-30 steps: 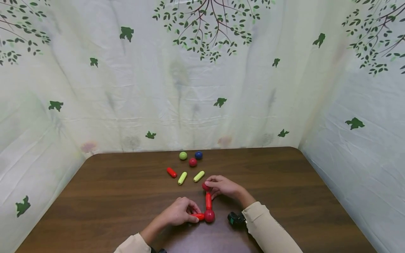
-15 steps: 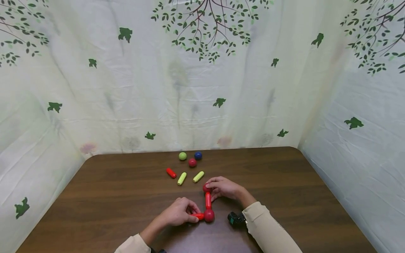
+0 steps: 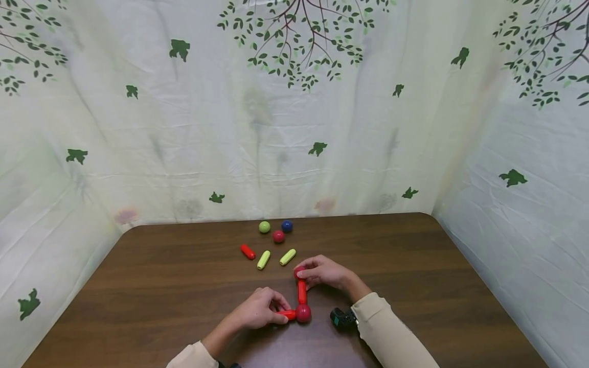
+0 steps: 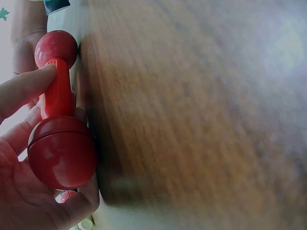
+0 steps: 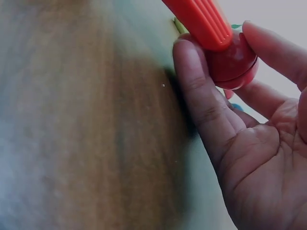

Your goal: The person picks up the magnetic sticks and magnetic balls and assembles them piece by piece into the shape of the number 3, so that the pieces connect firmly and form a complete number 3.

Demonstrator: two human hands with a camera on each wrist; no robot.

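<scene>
An L-shaped assembly of red rods and red balls lies between the two hands. My left hand [image 3: 263, 308] pinches the short-looking red rod [image 3: 288, 315] on the left between thumb and fingers. In the left wrist view, a large red ball [image 4: 62, 153] sits at that rod's near end, by the palm. The corner red ball [image 3: 303, 313] joins this rod to a second red rod [image 3: 301, 292] pointing away from me. My right hand [image 3: 323, 272] grips the red ball [image 5: 232, 60] at the far end, its fingers partly covering it in the head view.
Beyond the hands lie a loose red rod [image 3: 247, 251] and two yellow-green rods [image 3: 264, 260]. Behind them are a green ball [image 3: 264, 227], a red ball [image 3: 278, 236] and a blue ball [image 3: 287, 226]. A printed cloth hangs behind the brown table [image 3: 184, 276].
The right hand's fingers have shifted slightly on the far red ball. The left hand and the loose pieces keep their places; the head view has drifted a little.
</scene>
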